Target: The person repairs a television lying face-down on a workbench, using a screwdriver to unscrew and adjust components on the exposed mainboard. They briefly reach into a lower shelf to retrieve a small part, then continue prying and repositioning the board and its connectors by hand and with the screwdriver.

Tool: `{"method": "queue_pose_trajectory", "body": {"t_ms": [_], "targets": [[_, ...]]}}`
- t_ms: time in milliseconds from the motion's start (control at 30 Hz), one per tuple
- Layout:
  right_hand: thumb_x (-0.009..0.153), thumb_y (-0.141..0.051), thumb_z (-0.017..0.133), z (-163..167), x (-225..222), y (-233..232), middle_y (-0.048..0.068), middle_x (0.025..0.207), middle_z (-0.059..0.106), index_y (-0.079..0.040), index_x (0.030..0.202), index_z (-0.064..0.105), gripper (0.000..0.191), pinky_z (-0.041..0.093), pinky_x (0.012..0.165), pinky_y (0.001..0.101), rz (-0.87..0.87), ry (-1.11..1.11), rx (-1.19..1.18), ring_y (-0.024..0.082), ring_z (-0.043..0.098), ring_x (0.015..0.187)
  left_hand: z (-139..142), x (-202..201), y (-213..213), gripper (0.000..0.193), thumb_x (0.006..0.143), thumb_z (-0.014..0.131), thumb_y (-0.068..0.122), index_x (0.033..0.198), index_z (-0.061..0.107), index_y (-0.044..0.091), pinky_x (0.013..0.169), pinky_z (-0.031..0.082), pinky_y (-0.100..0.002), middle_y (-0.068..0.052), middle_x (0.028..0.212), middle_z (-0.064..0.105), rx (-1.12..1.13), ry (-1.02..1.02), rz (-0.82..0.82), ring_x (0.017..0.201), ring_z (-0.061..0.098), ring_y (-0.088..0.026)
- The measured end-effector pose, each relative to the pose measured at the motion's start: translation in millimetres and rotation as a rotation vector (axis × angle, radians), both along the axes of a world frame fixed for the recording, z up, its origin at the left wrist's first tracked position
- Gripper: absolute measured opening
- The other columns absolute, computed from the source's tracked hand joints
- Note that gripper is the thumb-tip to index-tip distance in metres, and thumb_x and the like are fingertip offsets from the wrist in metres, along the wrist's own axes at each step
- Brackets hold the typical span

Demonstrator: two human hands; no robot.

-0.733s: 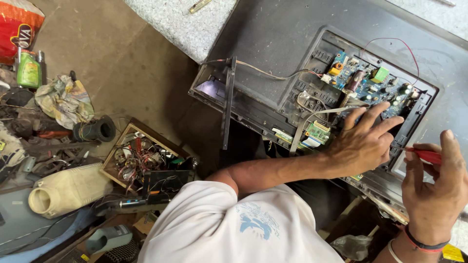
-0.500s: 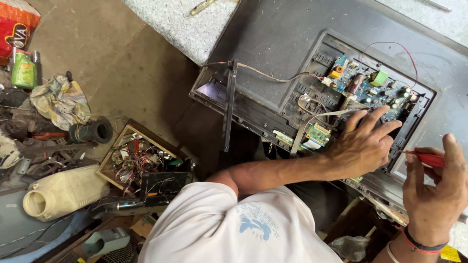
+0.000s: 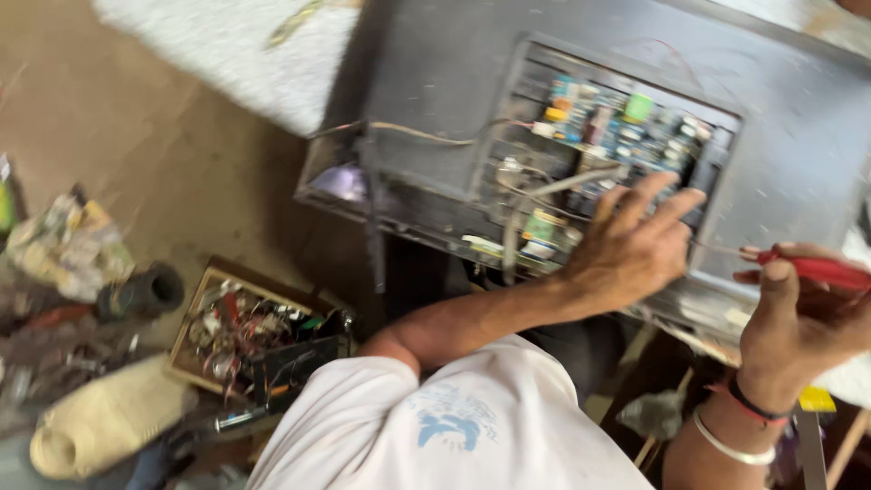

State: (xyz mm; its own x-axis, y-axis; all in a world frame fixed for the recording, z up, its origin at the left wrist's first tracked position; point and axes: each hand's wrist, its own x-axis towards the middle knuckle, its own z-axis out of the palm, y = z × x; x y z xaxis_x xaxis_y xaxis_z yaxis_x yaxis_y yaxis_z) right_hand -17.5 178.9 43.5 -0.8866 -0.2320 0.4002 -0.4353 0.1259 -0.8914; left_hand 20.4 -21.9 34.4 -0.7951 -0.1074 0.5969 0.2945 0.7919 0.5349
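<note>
A dark grey television back [image 3: 454,82] lies tilted in front of me, with an open bay showing a circuit board [image 3: 617,127] full of coloured parts and wires. My left hand [image 3: 626,249] rests spread on the lower edge of that board, fingers apart, holding nothing. To the right of it my right hand [image 3: 798,313] is closed around a red-handled screwdriver [image 3: 821,269], whose thin shaft points left toward the board. The view is blurred by motion.
A wooden box of tangled wires and parts [image 3: 249,336] sits on the floor at lower left. Near it lie a cream plastic jug [image 3: 100,422], a black rubber tube [image 3: 145,290] and crumpled rags [image 3: 63,245]. A white slab [image 3: 236,54] lies behind the television.
The camera has swung right and down, blurring the view. My right hand has lifted slightly with the screwdriver. My left hand stays spread on the board.
</note>
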Motion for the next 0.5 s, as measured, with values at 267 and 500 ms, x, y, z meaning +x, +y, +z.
{"method": "queue_pose_trajectory", "body": {"t_ms": [267, 500], "targets": [[0.11, -0.001, 0.069, -19, -45, 148, 0.01, 0.111, 0.062, -0.001, 0.153, 0.028, 0.059, 0.064, 0.078, 0.0352, -0.425, -0.122, 0.12, 0.02, 0.067, 0.087, 40, 103, -137, 0.007, 0.089, 0.076, 0.005, 0.09, 0.072, 0.011, 0.088, 0.06, -0.033, -0.007, 0.108, 0.075, 0.177, -0.132, 0.162, 0.097, 0.075, -0.022], [0.087, 0.006, 0.085, -55, -117, 212, 0.019, 0.118, 0.069, 0.0, 0.124, 0.06, 0.045, 0.055, 0.09, 0.0411, -0.327, 0.32, 0.957, 0.032, 0.069, 0.097, -51, 63, -386, 0.013, 0.078, 0.071, 0.0, 0.089, 0.073, 0.007, 0.075, 0.05, -0.037, -0.007, 0.088, 0.069, 0.124, -0.179, 0.522, 0.078, 0.068, -0.023]]}}
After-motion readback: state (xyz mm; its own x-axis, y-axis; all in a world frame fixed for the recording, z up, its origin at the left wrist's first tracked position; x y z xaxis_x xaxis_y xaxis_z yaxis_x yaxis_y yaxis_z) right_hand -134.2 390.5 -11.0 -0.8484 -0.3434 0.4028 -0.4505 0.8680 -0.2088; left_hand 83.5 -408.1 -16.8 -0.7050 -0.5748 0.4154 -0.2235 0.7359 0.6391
